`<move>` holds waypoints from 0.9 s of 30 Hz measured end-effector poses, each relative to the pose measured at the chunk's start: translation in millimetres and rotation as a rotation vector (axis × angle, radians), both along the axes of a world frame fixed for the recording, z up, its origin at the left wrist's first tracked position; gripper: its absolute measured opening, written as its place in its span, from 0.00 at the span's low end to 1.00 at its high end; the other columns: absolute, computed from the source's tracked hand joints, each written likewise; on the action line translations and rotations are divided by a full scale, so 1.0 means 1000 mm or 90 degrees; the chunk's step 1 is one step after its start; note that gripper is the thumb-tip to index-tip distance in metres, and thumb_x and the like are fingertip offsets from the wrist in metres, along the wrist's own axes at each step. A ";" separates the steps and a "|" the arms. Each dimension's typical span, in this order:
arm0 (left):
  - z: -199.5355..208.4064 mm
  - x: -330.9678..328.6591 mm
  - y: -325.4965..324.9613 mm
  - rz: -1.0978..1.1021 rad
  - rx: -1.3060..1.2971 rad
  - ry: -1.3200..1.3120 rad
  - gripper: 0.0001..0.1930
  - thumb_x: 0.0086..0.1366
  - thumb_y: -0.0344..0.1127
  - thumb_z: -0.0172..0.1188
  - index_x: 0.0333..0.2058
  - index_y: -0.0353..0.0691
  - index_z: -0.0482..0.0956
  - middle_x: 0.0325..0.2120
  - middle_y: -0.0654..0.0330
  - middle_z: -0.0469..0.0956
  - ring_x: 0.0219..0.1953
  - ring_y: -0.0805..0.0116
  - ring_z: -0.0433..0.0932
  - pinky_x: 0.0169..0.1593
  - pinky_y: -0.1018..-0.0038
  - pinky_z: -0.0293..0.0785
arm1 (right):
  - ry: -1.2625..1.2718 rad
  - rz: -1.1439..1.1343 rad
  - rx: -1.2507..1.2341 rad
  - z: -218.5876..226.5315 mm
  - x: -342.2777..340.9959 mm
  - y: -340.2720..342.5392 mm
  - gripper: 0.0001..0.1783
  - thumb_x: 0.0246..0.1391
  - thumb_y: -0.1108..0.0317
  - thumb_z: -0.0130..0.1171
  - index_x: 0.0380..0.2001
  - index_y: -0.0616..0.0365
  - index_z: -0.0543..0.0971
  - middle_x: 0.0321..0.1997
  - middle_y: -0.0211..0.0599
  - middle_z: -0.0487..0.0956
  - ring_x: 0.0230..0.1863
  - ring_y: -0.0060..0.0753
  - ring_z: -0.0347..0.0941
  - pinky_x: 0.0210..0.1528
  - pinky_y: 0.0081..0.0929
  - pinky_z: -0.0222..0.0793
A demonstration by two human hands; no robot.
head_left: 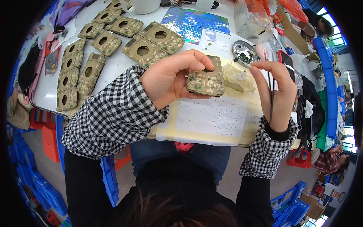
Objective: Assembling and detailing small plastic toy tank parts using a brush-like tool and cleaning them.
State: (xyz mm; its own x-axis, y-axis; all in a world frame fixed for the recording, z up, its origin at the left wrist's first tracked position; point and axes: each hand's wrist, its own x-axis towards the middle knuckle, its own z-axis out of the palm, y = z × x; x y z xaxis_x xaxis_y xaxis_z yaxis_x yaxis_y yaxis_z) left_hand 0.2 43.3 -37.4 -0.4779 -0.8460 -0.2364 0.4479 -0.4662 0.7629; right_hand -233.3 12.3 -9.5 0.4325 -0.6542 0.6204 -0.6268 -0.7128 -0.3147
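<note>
Head view: white speckled paper sheet (211,123) along near edge of white worktop (115,65); open room above it. Square camouflage-patterned pouch (206,82), round hole at far side, gripped in left hand (170,77), thumb at hole. Right hand (280,89) curled around one pair of slim dark tweezers (272,90); whether fingertips pinch anything, cannot tell. Counted: twelve similar pouches (143,57), far left; one round silver dish (237,46), far right.
</note>
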 end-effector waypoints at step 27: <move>-0.003 -0.001 0.002 -0.030 -0.005 0.017 0.12 0.61 0.35 0.45 0.42 0.38 0.67 0.39 0.50 0.76 0.42 0.52 0.78 0.48 0.66 0.75 | -0.324 0.232 0.295 -0.011 0.031 0.025 0.04 0.57 0.75 0.52 0.33 0.65 0.70 0.31 0.37 0.77 0.35 0.22 0.75 0.39 0.16 0.69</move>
State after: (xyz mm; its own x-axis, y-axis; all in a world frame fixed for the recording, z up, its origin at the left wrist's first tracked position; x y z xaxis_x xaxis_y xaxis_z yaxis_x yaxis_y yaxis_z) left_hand -0.5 45.6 -40.2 -0.5234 -0.8243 -0.2157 0.4463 -0.4809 0.7547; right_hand -202.2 37.2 -21.0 0.4052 -0.7665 0.4983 -0.0769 -0.5717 -0.8168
